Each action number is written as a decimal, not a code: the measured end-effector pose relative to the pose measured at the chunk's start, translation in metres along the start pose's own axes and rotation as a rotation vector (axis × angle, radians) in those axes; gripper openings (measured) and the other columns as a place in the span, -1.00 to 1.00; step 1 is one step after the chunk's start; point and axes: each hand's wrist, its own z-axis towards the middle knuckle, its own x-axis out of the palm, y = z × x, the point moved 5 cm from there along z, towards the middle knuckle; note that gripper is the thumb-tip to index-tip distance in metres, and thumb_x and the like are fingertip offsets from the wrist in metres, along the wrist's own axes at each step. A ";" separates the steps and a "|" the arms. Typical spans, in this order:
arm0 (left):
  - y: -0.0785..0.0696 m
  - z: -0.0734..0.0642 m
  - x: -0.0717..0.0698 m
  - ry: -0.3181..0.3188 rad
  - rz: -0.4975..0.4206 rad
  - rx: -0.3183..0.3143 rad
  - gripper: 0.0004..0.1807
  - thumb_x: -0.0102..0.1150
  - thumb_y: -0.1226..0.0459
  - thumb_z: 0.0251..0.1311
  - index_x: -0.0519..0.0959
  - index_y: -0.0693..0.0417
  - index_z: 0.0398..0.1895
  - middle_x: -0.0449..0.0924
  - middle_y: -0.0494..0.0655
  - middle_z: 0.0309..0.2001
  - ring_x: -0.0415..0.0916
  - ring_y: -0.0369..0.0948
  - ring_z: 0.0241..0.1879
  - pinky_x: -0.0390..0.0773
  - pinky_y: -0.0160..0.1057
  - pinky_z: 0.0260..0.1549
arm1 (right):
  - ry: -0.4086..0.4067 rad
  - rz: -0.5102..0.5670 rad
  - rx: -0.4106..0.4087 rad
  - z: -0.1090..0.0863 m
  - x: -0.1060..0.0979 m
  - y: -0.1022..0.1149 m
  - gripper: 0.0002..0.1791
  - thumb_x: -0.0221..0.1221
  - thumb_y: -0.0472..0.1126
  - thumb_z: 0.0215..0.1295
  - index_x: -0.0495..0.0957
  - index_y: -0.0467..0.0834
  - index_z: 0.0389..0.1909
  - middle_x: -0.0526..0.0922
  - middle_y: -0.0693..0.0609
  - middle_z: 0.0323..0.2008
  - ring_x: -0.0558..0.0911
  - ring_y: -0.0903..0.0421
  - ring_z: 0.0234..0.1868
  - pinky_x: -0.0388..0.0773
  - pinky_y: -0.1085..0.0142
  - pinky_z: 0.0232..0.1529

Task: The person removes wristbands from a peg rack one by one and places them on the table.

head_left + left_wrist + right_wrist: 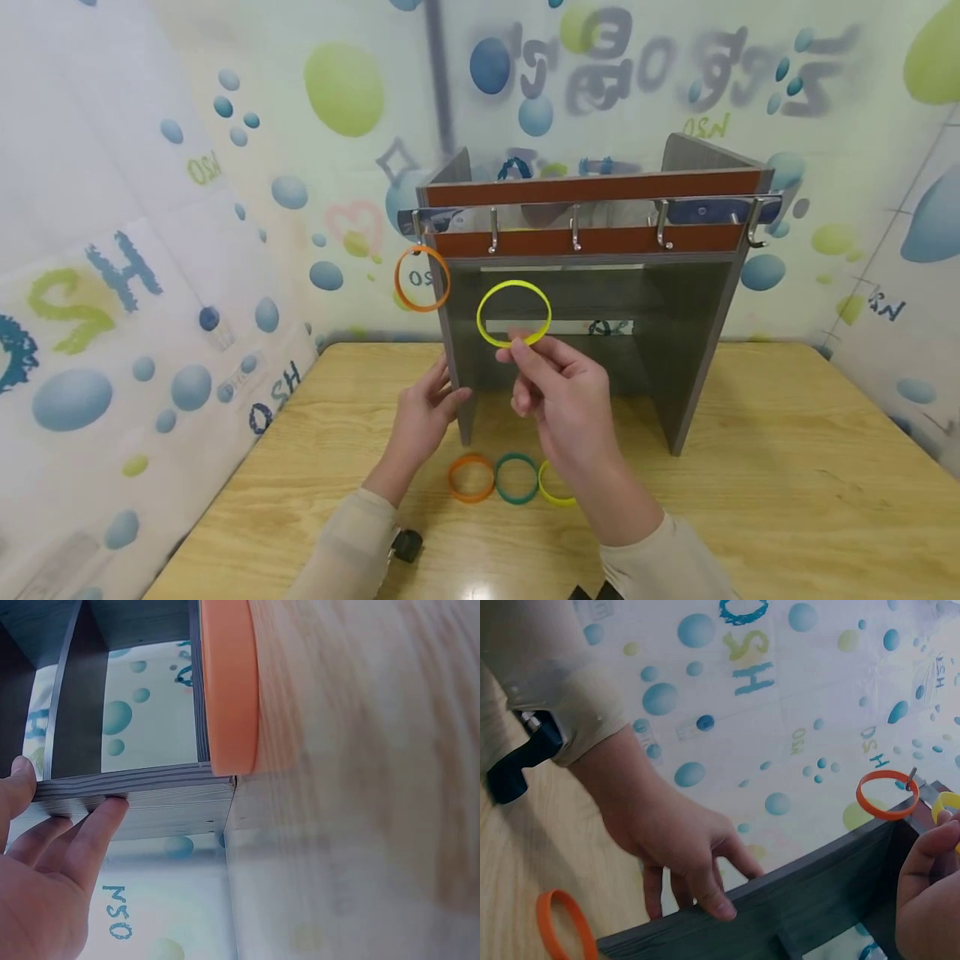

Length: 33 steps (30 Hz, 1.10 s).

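My right hand [573, 400] pinches a yellow silicone wristband [514, 283] between thumb and fingers, in front of the upper part of a grey wooden rack [686, 333]. With thumb on one side and fingers on the other, my left hand [56, 877] grips the edge of the rack's left side panel [459, 367]. An orange wristband [397, 283] hangs from the leftmost metal hook. On the table before the rack lie another orange wristband [471, 479], a teal wristband [516, 479] and a second yellow wristband [553, 487], partly behind my right wrist.
A metal rail with several hooks [576, 229] runs across the rack's red-brown front. The wooden table [810, 500] carries the rack. Patterned sheeting [210, 250] hangs behind and at both sides. A black wrist device [407, 545] sits by my left sleeve.
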 end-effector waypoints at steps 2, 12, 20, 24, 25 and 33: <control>0.001 0.000 -0.001 -0.001 0.008 -0.004 -0.20 0.33 0.32 0.44 0.30 -0.40 0.65 0.52 0.12 0.47 0.63 0.15 0.32 0.82 -0.01 0.00 | -0.015 -0.016 0.010 -0.003 -0.008 -0.002 -0.84 0.31 -0.24 0.51 0.71 -0.24 -0.03 0.80 0.03 -0.34 0.42 0.19 -0.65 0.42 0.40 -0.52; 0.004 0.000 -0.004 -0.008 0.022 0.003 -0.20 0.33 0.33 0.44 0.29 -0.37 0.65 0.50 0.13 0.48 0.62 0.16 0.32 0.79 0.12 0.01 | -0.126 -0.077 0.081 -0.018 -0.062 -0.010 -0.87 0.35 -0.18 0.49 0.76 -0.13 -0.08 0.82 0.11 -0.35 0.44 0.22 -0.62 0.49 0.49 -0.51; 0.003 0.001 -0.004 0.004 0.025 -0.011 -0.20 0.32 0.32 0.45 0.29 -0.36 0.65 0.50 0.11 0.48 0.61 0.12 0.34 0.82 -0.04 -0.01 | -0.187 -0.136 0.134 -0.027 -0.117 -0.011 -0.86 0.29 -0.09 0.54 0.80 0.01 -0.14 0.82 0.18 -0.32 0.46 0.24 -0.58 0.52 0.45 -0.45; 0.004 0.001 -0.003 -0.007 0.014 -0.026 -0.20 0.34 0.34 0.43 0.30 -0.34 0.65 0.51 0.12 0.47 0.63 0.13 0.31 0.81 0.03 0.00 | -0.191 -0.175 0.174 -0.030 -0.143 -0.013 -0.84 0.26 -0.05 0.57 0.81 0.06 -0.16 0.82 0.21 -0.31 0.49 0.25 -0.55 0.56 0.44 -0.42; 0.004 0.002 -0.003 -0.004 0.008 -0.024 -0.20 0.34 0.35 0.43 0.30 -0.32 0.65 0.49 0.14 0.48 0.63 0.14 0.31 0.80 0.06 0.02 | -0.189 -0.187 0.183 -0.031 -0.150 -0.014 -0.83 0.25 -0.06 0.58 0.81 0.06 -0.17 0.82 0.21 -0.31 0.50 0.25 -0.55 0.57 0.43 -0.41; 0.004 0.002 -0.001 0.006 -0.022 -0.003 -0.21 0.31 0.37 0.44 0.30 -0.25 0.66 0.48 0.19 0.48 0.60 0.18 0.33 0.75 0.18 0.06 | -0.150 -0.278 0.231 -0.038 -0.191 -0.019 -0.77 0.17 -0.08 0.64 0.80 0.05 -0.17 0.81 0.17 -0.30 0.55 0.23 -0.47 0.63 0.41 -0.36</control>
